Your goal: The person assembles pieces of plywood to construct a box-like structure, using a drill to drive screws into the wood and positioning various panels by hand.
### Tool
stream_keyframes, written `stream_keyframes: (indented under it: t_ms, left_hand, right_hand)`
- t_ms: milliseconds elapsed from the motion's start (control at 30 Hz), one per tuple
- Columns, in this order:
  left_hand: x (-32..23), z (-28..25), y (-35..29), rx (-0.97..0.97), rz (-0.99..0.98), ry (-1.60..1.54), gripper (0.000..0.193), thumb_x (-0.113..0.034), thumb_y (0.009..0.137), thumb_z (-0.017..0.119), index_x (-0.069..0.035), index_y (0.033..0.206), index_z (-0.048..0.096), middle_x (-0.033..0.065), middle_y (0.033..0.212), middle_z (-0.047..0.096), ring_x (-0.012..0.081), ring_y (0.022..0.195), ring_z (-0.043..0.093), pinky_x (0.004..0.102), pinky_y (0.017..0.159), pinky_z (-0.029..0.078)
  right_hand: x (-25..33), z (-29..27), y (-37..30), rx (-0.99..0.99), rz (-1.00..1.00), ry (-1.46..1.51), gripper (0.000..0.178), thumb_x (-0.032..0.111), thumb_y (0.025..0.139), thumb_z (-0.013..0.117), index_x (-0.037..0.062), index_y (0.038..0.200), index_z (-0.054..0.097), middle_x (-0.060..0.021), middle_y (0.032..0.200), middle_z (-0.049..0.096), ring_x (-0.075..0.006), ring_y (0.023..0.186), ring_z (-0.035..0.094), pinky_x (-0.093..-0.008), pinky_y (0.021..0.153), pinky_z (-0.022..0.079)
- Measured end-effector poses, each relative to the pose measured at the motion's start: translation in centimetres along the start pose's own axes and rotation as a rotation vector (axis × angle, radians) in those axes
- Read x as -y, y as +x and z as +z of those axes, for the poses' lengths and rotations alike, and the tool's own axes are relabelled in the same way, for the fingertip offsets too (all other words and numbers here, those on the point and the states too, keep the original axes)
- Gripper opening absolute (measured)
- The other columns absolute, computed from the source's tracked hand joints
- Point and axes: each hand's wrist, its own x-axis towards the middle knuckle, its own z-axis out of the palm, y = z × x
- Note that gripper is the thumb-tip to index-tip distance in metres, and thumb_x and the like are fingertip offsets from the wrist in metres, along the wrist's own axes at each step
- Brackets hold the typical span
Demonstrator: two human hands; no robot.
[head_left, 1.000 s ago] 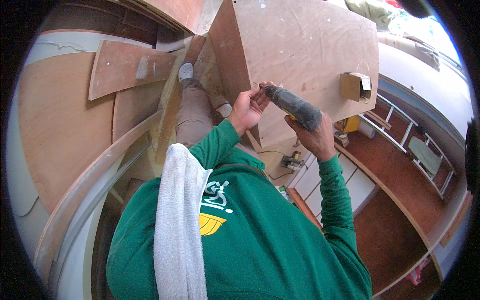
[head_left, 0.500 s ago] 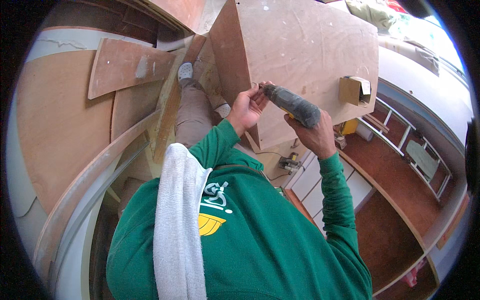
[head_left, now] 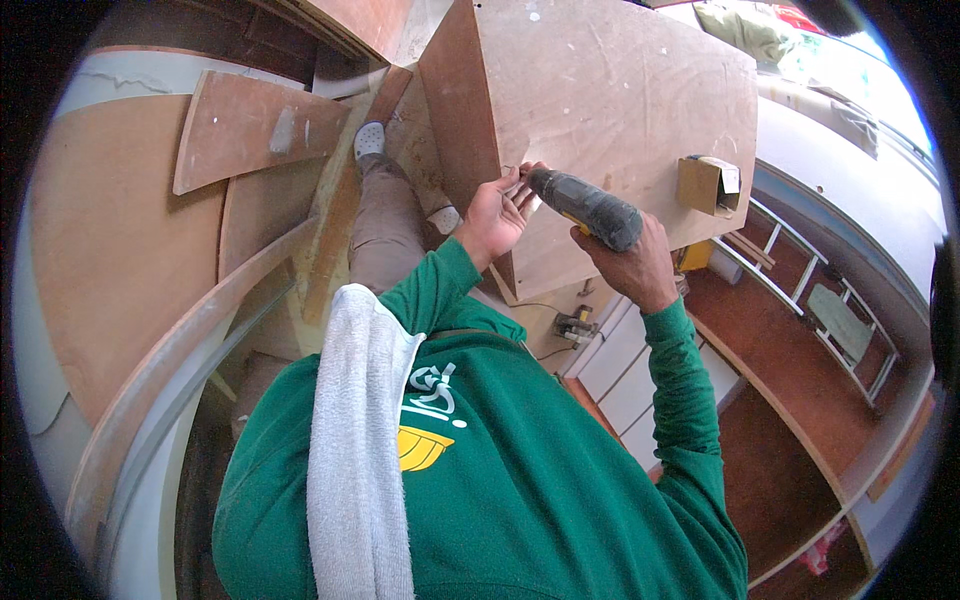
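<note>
My right hand (head_left: 642,262) is wrapped round the handle of a black and yellow cordless drill (head_left: 588,207), which points left and slightly away. At the drill's front end, my left hand (head_left: 497,217) has its fingertips pinched together. Whatever sits between those fingers is too small to name. Both hands are over the near left edge of a large plywood box (head_left: 625,100), whose pale top lies beyond them. On that top, to the right, stands a small open cardboard box (head_left: 709,186).
Left of me lean plywood sheets (head_left: 120,240) and a curved-edged board (head_left: 255,133). A corded power tool (head_left: 575,327) lies below the box's near edge. To the right are a white metal ladder (head_left: 800,275) and a reddish-brown panelled cabinet (head_left: 775,350). A grey towel (head_left: 360,440) hangs over my shoulder.
Almost nothing differs. The drill and both hands keep their place at the box's edge, while my right forearm has shifted very slightly.
</note>
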Motion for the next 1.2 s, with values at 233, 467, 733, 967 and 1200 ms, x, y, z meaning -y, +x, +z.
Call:
stream_keyframes:
  t_ms: [233, 467, 733, 967, 1200]
  left_hand:
    - [-0.3, 0.3, -0.1, -0.003, 0.016, -0.038, 0.026, -0.02, 0.107, 0.058, -0.002, 0.124, 0.065, 0.0067, 0.128, 0.069, 0.02, 0.125, 0.062, 0.0335, 0.111, 0.047]
    - [-0.5, 0.4, 0.0, -0.009, 0.004, -0.006, 0.027, -0.022, 0.107, 0.058, -0.002, 0.124, 0.064, 0.0074, 0.128, 0.07, 0.0205, 0.125, 0.062, 0.0353, 0.112, 0.047]
    - [-0.8, 0.1, 0.1, 0.006, 0.004, -0.008, 0.026, -0.023, 0.106, 0.059, -0.003, 0.121, 0.066, 0.0075, 0.127, 0.07, 0.0199, 0.123, 0.062, 0.0345, 0.11, 0.047]
    - [-1.0, -0.6, 0.4, -0.174, 0.015, 0.153, 0.03, -0.029, 0.103, 0.065, -0.003, 0.118, 0.064, 0.0126, 0.121, 0.069, 0.0253, 0.12, 0.063, 0.0394, 0.107, 0.051]
    - [0.6, -2.1, -1.1, -0.451, 0.94, 1.442, 0.061, -0.011, 0.075, 0.088, 0.002, 0.13, 0.066, 0.0176, 0.111, 0.068, 0.0321, 0.1, 0.07, 0.0431, 0.09, 0.056]
  right_hand:
    - [0.3, -0.1, 0.4, 0.01, -0.021, 0.01, 0.03, 0.036, 0.082, 0.082, 0.0093, 0.094, 0.077, -0.0186, 0.084, 0.074, -0.042, 0.079, 0.071, -0.0503, 0.07, 0.057]
    - [0.1, 0.0, 0.6, 0.003, -0.031, -0.01, 0.029, 0.035, 0.082, 0.081, 0.0091, 0.093, 0.077, -0.0189, 0.084, 0.074, -0.0419, 0.079, 0.071, -0.0503, 0.07, 0.057]
    - [1.0, -0.3, 1.0, 0.026, -0.015, -0.028, 0.029, 0.034, 0.082, 0.081, 0.0103, 0.098, 0.078, -0.0183, 0.086, 0.075, -0.0409, 0.081, 0.072, -0.0496, 0.071, 0.057]
    - [0.9, -0.5, 1.7, 0.071, -0.038, -0.058, 0.029, 0.033, 0.082, 0.081, 0.0097, 0.098, 0.077, -0.0188, 0.085, 0.074, -0.042, 0.08, 0.071, -0.0498, 0.072, 0.057]
    - [0.5, -1.1, 2.6, 0.056, -0.12, -0.13, 0.027, 0.029, 0.083, 0.082, 0.0062, 0.096, 0.075, -0.0195, 0.086, 0.074, -0.0427, 0.081, 0.071, -0.0491, 0.072, 0.056]
